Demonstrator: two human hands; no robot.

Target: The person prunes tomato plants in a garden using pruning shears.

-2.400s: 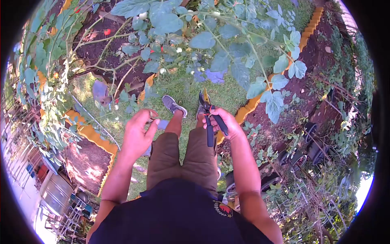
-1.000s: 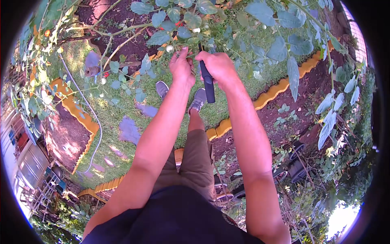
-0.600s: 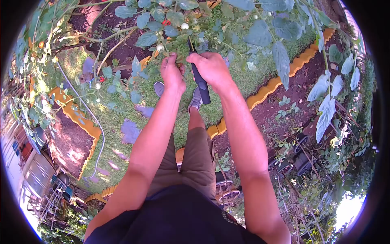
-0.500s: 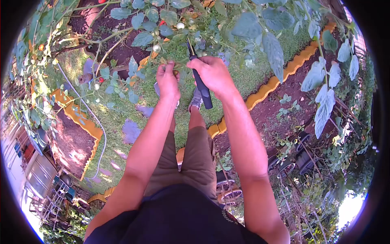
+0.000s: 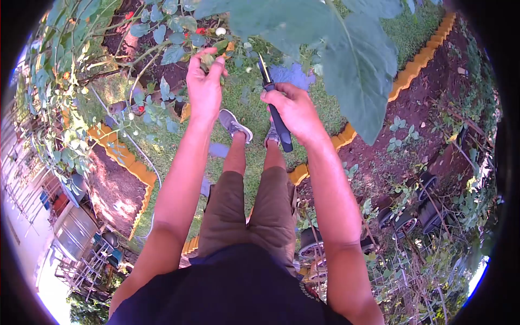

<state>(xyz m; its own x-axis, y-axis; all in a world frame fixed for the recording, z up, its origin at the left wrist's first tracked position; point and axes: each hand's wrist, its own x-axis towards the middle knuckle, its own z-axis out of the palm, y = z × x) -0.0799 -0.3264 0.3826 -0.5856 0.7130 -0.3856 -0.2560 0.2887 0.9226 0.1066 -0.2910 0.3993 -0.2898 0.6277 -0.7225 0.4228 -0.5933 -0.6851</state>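
Observation:
My left hand (image 5: 205, 89) is raised at the tomato plant, its fingers curled around a green leafy piece of tomato plant (image 5: 207, 60); exactly which part is hard to make out. My right hand (image 5: 295, 111) grips black-handled pruning shears (image 5: 280, 127), narrow blades pointing up and away from me. A gap separates the blades from my left hand. Just beyond the left fingers hang a pale unripe tomato (image 5: 220, 31) and a red tomato (image 5: 201, 31). One large tomato leaf (image 5: 355, 70) hangs close to the camera, right of the shears.
More tomato vines (image 5: 65, 70) fill the left side. Yellow scalloped edging (image 5: 122, 154) borders a soil bed, with a pale hose (image 5: 146, 157) alongside. On the right, yellow edging (image 5: 422, 57) separates grass from soil (image 5: 390, 162). Several wheels (image 5: 428, 184) lie among plants. My shoes (image 5: 235, 125) stand on grass.
My left hand has moved up and left, away from the right hand, with the green piece in its fingers. The shears have shifted slightly right. A large leaf now looms nearer the camera.

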